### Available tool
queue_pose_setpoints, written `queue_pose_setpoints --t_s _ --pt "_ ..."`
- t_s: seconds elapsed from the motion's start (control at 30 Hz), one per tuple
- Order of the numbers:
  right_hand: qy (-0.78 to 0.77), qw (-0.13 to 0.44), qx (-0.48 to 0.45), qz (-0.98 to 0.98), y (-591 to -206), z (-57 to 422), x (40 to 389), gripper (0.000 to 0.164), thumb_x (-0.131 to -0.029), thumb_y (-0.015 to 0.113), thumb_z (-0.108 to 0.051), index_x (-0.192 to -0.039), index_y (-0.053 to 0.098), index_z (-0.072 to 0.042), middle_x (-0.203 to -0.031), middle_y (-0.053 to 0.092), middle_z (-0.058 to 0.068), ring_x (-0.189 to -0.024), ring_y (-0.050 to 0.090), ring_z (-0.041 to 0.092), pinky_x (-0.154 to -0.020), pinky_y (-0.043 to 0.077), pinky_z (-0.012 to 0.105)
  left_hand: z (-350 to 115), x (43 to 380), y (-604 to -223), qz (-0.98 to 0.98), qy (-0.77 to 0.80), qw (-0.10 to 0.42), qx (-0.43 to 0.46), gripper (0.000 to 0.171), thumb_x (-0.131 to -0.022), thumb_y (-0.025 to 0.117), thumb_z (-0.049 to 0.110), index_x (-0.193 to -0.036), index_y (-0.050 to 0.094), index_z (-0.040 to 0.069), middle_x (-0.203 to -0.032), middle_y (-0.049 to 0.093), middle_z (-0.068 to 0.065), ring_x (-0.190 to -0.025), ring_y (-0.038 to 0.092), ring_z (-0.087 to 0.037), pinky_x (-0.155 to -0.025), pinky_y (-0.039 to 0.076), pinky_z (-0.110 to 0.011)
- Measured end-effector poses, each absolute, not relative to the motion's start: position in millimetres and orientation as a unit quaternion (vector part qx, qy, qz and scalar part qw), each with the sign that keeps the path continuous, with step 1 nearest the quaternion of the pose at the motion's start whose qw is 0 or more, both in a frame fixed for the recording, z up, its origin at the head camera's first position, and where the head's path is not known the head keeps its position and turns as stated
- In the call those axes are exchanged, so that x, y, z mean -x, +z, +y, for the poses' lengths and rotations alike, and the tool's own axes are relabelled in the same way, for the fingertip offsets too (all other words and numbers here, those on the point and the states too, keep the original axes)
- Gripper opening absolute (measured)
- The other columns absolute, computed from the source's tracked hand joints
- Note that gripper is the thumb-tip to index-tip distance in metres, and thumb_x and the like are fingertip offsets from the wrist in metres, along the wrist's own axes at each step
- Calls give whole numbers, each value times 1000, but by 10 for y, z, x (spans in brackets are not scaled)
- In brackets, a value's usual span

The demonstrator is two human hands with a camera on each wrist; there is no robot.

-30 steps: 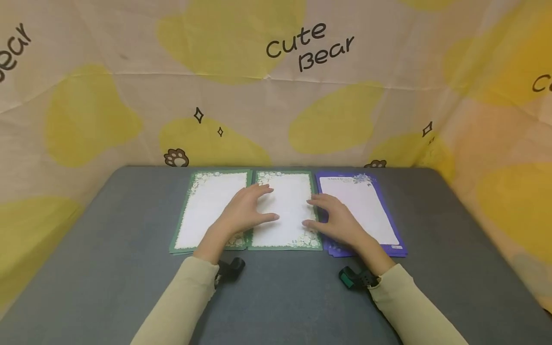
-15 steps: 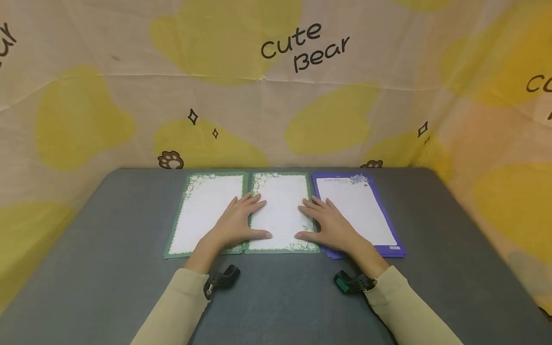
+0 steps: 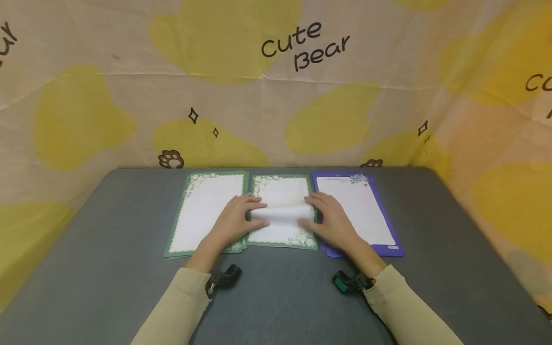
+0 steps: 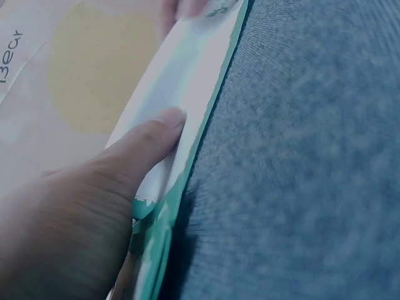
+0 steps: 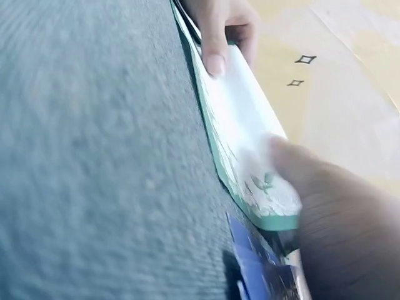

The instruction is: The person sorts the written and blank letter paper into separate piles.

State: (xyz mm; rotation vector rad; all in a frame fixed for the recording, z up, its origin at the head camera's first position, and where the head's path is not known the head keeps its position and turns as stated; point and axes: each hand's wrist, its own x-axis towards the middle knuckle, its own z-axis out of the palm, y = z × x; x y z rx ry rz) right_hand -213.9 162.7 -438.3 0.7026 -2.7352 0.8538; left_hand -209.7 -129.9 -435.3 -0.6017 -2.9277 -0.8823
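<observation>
A white sheet of paper with a green floral border (image 3: 280, 235) lies between two other stacks, its middle buckled up into a ridge across its width. My left hand (image 3: 233, 219) pinches its left edge and my right hand (image 3: 336, 220) its right edge, the thumbs on the near side of the ridge. In the left wrist view, the left thumb (image 4: 153, 140) presses on the bent sheet (image 4: 209, 75). The right wrist view shows the blurred right thumb (image 5: 297, 165) on the paper (image 5: 234, 94); the fingers behind the sheet are hidden.
Left of the sheet lies a stack of similar green-bordered papers (image 3: 202, 211), partly under the left hand. A stack of purple-bordered papers (image 3: 358, 201) lies to the right. All are on a grey table (image 3: 284, 297) against a patterned cloth backdrop (image 3: 241, 100).
Both hands came down flatter onto the middle sheet, then their fingers and thumbs drew together. The sheet's middle has risen into a fold and its near edge has shifted slightly away.
</observation>
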Motion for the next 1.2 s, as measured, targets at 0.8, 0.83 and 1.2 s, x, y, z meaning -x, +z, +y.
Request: queue_pose_setpoints --t_s 0.8,0.83,1.2 --pt "534 97 -144 -827 -4300 1587 2104 37 -97 68 -15 -133 66 -6 -140 64 15 -129 61 38 -105 52 53 -1247 2097 -4304 -923 -358 51 131 60 -96 68 41 -150 51 20 -162 40 -9 -150 37 -35 -120 33 -59" --pt "537 102 -146 -825 -4300 1588 2103 37 -97 68 -14 -134 66 -6 -139 64 15 -127 62 38 -103 53 52 -1248 2100 -4305 -922 -364 55 117 58 -98 66 40 -150 50 20 -159 45 -9 -147 41 -34 -122 31 -58" --pt "581 95 -116 -800 -4243 1578 2084 38 -96 68 -9 -134 66 -7 -142 63 15 -61 70 12 -50 44 16 -1216 2073 -4274 -869 -476 106 89 34 -95 71 20 -129 70 15 -121 73 -8 -94 68 -25 -90 55 -43"
